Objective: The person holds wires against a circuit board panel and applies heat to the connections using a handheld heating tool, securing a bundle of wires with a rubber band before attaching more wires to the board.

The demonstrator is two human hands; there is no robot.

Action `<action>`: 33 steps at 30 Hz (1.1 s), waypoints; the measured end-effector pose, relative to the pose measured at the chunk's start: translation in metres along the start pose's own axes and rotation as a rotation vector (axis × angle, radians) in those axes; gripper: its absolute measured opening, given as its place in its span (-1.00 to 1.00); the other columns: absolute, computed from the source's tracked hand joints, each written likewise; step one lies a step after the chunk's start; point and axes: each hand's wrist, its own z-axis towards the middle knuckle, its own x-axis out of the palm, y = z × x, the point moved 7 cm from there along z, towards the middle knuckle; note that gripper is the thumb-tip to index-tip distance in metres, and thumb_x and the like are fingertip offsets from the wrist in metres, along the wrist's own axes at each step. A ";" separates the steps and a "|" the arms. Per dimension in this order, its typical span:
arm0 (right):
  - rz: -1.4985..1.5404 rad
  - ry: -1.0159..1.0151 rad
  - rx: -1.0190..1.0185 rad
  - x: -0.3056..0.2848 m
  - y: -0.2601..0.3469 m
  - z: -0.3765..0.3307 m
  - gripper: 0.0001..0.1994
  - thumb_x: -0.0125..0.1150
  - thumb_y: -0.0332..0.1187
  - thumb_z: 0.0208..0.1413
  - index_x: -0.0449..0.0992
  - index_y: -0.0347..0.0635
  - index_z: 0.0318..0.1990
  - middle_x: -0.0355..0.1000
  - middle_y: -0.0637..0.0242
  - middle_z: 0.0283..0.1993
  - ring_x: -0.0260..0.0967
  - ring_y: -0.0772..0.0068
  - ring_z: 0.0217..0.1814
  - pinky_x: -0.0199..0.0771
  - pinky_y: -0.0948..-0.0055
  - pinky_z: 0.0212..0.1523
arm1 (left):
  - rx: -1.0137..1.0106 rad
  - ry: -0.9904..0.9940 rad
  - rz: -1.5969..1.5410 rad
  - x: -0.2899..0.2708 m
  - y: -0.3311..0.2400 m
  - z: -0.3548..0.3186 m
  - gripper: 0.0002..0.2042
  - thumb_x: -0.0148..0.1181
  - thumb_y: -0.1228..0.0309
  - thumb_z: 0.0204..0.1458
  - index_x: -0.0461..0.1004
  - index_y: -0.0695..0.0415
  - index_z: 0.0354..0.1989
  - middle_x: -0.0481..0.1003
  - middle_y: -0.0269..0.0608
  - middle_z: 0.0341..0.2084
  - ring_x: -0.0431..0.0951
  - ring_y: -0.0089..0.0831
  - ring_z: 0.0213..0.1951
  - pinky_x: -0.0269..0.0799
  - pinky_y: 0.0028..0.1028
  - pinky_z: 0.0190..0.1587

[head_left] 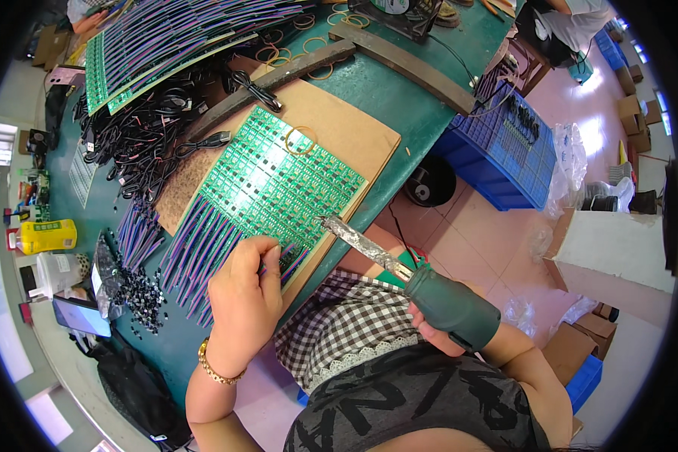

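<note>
Head view: a green workbench (pixel 399 98) fills the upper half, and on it a brown board (pixel 346 128) carries a large green circuit panel (pixel 279 181) at the picture's centre, a grid of small boards with purple-and-black wire leads (pixel 196 248) fanning off its edge toward 7 o'clock. More such panels (pixel 166 38) are stacked at 11 o'clock above a heap of black cables (pixel 135 143), and a blue crate (pixel 505 151) sits on the floor at 2 o'clock. The left hand (pixel 241 297), at 6 o'clock, rests on the panel's near edge with fingers curled down, pinching something small among the leads; just what cannot be told. The right hand (pixel 448 320), at 4 o'clock, is clenched round the dark green handle of a soldering iron (pixel 369 248) whose crusted silver barrel points its tip to the panel's near edge at centre. A rubber band (pixel 300 140) lies on the panel toward 12 o'clock. The panel looks thin, light and stiff but snappable along its scored grid, best held by its bare edges; the leads are limp and easily tugged off their joints.
</note>
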 end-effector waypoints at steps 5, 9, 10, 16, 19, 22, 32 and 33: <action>0.045 -0.101 -0.121 0.006 -0.007 -0.010 -0.69 0.37 -0.22 -0.33 0.59 -0.25 -0.42 0.52 0.29 -0.49 0.50 0.32 -0.50 0.47 0.47 -0.51 | -0.030 -0.041 -0.041 0.010 0.003 0.002 -0.89 0.29 0.58 -0.03 0.45 0.22 -0.39 0.47 -0.11 -0.54 0.49 -0.21 -0.55 0.39 -0.37 -0.49; 0.085 -0.022 -0.023 -0.001 0.000 0.003 -0.68 0.36 -0.18 -0.29 0.57 -0.26 -0.43 0.50 0.35 -0.50 0.48 0.36 -0.49 0.45 0.49 -0.51 | -0.007 -0.083 0.017 0.011 0.005 -0.002 -0.87 0.32 0.57 -0.08 0.45 0.22 -0.47 0.46 -0.12 -0.59 0.47 -0.23 -0.59 0.36 -0.36 -0.55; 0.081 0.134 0.145 0.001 -0.004 0.007 -0.68 0.35 -0.16 -0.26 0.55 -0.25 -0.46 0.50 0.37 -0.51 0.46 0.36 -0.52 0.44 0.49 -0.53 | -0.010 -0.082 0.015 0.012 0.006 -0.001 -0.87 0.32 0.57 -0.08 0.45 0.22 -0.47 0.46 -0.12 -0.59 0.47 -0.23 -0.59 0.36 -0.36 -0.55; 0.466 0.012 0.447 0.020 -0.028 -0.033 -0.73 0.32 -0.22 -0.19 0.54 -0.23 -0.39 0.51 0.36 -0.44 0.45 0.34 -0.49 0.44 0.46 -0.51 | -0.031 -0.145 0.009 0.014 0.008 0.000 -0.86 0.29 0.57 -0.06 0.42 0.22 -0.53 0.42 -0.16 -0.65 0.41 -0.36 -0.63 0.29 -0.44 -0.54; 0.319 0.181 0.224 0.016 -0.020 -0.021 -0.72 0.32 -0.30 -0.23 0.55 -0.21 -0.30 0.52 0.31 -0.38 0.47 0.30 -0.42 0.48 0.43 -0.44 | -0.034 -0.142 0.026 0.015 0.008 0.000 -0.86 0.29 0.57 -0.07 0.41 0.22 -0.54 0.41 -0.16 -0.65 0.40 -0.35 -0.63 0.29 -0.44 -0.54; 0.165 0.344 0.000 0.015 -0.008 -0.012 -0.66 0.33 -0.37 -0.28 0.57 -0.18 -0.22 0.53 0.27 -0.31 0.48 0.25 -0.35 0.52 0.40 -0.38 | -0.018 -0.158 0.029 0.015 0.007 0.000 -0.86 0.29 0.58 -0.08 0.40 0.22 -0.54 0.40 -0.16 -0.65 0.39 -0.36 -0.64 0.29 -0.44 -0.55; 0.066 0.244 -0.063 0.009 0.005 0.008 -0.64 0.33 -0.38 -0.31 0.56 -0.21 -0.22 0.53 0.30 -0.31 0.49 0.23 -0.33 0.53 0.36 -0.33 | -0.049 -0.162 0.035 0.015 0.008 0.000 -0.85 0.28 0.59 -0.09 0.40 0.23 -0.55 0.40 -0.15 -0.65 0.39 -0.33 -0.64 0.29 -0.43 -0.54; 0.052 0.187 -0.120 0.008 0.008 0.004 -0.65 0.34 -0.39 -0.33 0.57 -0.22 -0.25 0.53 0.27 -0.33 0.50 0.22 -0.33 0.53 0.35 -0.34 | -0.042 -0.160 0.040 0.015 0.007 0.000 -0.85 0.28 0.59 -0.09 0.40 0.23 -0.55 0.40 -0.15 -0.65 0.39 -0.33 -0.63 0.30 -0.43 -0.54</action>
